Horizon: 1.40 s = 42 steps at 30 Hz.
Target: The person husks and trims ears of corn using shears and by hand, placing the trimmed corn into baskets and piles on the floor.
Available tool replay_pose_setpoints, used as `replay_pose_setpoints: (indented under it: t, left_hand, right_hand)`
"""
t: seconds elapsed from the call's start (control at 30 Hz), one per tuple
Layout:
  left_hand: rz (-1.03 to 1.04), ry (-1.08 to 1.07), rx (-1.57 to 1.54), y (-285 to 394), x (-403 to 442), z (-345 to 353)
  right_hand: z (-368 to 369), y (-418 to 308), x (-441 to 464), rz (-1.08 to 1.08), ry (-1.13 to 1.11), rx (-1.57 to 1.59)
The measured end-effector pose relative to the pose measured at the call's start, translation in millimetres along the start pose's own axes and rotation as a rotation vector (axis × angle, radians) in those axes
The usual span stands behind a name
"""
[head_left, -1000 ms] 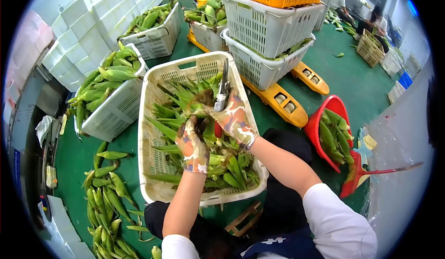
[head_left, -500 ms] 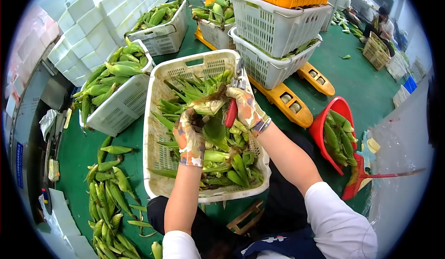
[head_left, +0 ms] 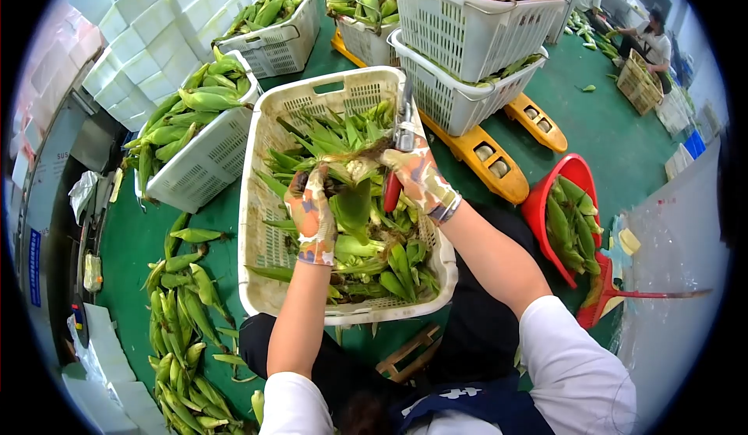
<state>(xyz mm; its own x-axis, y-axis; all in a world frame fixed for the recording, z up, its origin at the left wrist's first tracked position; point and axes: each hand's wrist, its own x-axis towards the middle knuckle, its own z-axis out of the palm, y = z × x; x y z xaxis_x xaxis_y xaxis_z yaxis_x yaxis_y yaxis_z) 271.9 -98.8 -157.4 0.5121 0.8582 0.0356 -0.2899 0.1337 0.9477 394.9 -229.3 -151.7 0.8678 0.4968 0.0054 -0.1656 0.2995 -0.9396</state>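
Note:
My left hand (head_left: pixel 312 213), in a patterned glove, closes its fingers on a corn husk (head_left: pixel 360 168) with brown silk, held over a white basket (head_left: pixel 248 225). My right hand (head_left: pixel 423 174), gloved alike, grips pruning shears (head_left: pixel 393 192) with a red handle. Their metal end (head_left: pixel 404 119) points up toward the basket's far right rim. The husk stretches between both hands, its right end close to my right fingers. Under my hands the basket holds green corn leaves and husks (head_left: pixel 401 271). What lies inside my left palm is hidden.
Corn ears (head_left: pixel 183 318) lie on the green floor at left. Beside them stands a crate of corn (head_left: pixel 199 154). Stacked crates (head_left: pixel 475 38) sit on a yellow pallet jack (head_left: pixel 491 162). A red bucket (head_left: pixel 538 209) with corn is at right. Another person (head_left: pixel 653 42) sits far right.
My left hand has shifted slightly left and up, away from my right hand, and the husk shows more stretched between them. The shears remain in my right hand. The whole view has tilted a little.

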Motion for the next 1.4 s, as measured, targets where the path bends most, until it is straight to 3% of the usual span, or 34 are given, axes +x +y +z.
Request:
replay_pose_setpoints:
  t: [0.07, 0.1, 0.13, 0.17, 0.2, 0.27, 0.3, 0.4, 0.43, 0.47, 0.5, 0.6, 0.67, 0.77, 0.87, 0.9, 0.93, 1.0, 1.03, 1.17, 1.27, 1.33, 1.4]
  left_hand:
    - [0.050, -0.062, -0.018, -1.5, 8.9, -7.1]
    - [0.046, -0.226, 0.003, -3.5, 15.1, -11.0]
    - [0.043, -0.386, 0.022, -5.2, 18.7, -12.6]
    - [-0.044, -0.406, -0.002, 10.5, 5.6, 0.0]
    - [-0.012, -0.454, 0.185, 17.2, 1.0, 2.4]
    - [0.189, -0.597, 0.454, 20.8, -3.4, 4.2]
    - [0.515, -0.652, 0.465, -1.1, 11.5, -5.6]
    - [0.484, -0.488, 0.547, 24.7, -3.2, 2.9]
    - [0.641, -0.493, 0.667, 29.1, -0.7, 8.6]
    - [0.540, -0.486, 0.758, 34.3, -5.8, 7.4]
    - [0.377, -0.355, 0.645, 37.2, -12.6, 11.3]
    - [0.401, -0.262, 0.574, 16.5, 12.2, -7.8]
    - [0.339, -0.312, 0.255, -1.4, 33.6, -26.8]
    - [0.184, -0.385, 0.161, -9.8, 54.1, -38.6]
    - [0.131, -0.330, 0.010, -16.1, 54.9, -32.7]
    - [0.169, -0.367, -0.216, -42.1, 65.7, -41.4]
    - [0.164, -0.360, -0.213, -22.8, 52.4, -34.0]
    - [-0.271, -0.235, -0.120, 41.1, 17.8, -5.3]
    - [-0.320, -0.227, -0.064, 43.4, 19.6, -8.9]
    - [-0.376, -0.203, -0.190, 49.1, 14.1, 0.6]
    - [-0.464, -0.255, -0.091, 50.2, 18.5, -3.7]
    - [-0.410, -0.277, -0.106, 35.6, 20.4, -4.3]
    - [-0.055, -0.442, -0.181, 12.8, 24.1, -10.7]
  right_hand:
    - [-7.2, -6.8, -6.0, 0.006, -0.173, 0.115]
    - [-9.8, -8.3, -8.7, 0.007, -0.167, 0.120]
    - [-11.9, -9.6, -10.9, -0.241, -0.222, -0.225]
    - [-12.3, -10.9, -12.4, -0.490, -0.273, -0.574]
    - [-10.2, -10.2, -14.8, -0.489, -0.276, -0.574]
    - [2.2, -13.3, -21.2, -0.101, -0.223, -0.154]
    - [8.2, -15.6, -23.3, 0.105, -0.161, 0.026]
    - [14.8, -31.6, -35.2, 0.039, -0.206, -0.051]
    - [16.5, -28.5, -37.9, 0.099, -0.133, 0.087]
    - [14.1, -30.2, -34.2, 0.061, -0.184, -0.017]
    - [12.4, -27.3, -32.9, 0.051, -0.179, -0.064]
    - [11.6, -23.4, -42.0, 0.074, -0.207, -0.123]
    - [12.8, -23.7, -42.7, 0.082, -0.249, -0.138]
    - [5.6, -20.4, -54.9, 0.118, -0.253, 0.305]
    - [3.3, -37.9, -60.8, 0.102, -0.331, 0.024]
    - [11.7, -49.6, -65.0, 0.290, -0.253, 0.201]
    - [10.2, -52.4, -66.6, 0.407, -0.249, 0.222]
    - [8.5, -50.7, -64.0, 0.553, -0.235, 0.367]
    - [10.5, -47.5, -64.6, 0.498, -0.267, 0.540]
    - [6.4, -45.9, -62.1, 0.489, -0.343, 0.580]
    - [6.2, -58.1, -66.9, 0.432, -0.288, 0.567]
    - [9.9, -68.7, -71.0, 0.454, -0.126, 0.470]
    - [5.1, -66.7, -71.1, 0.391, -0.124, 0.422]
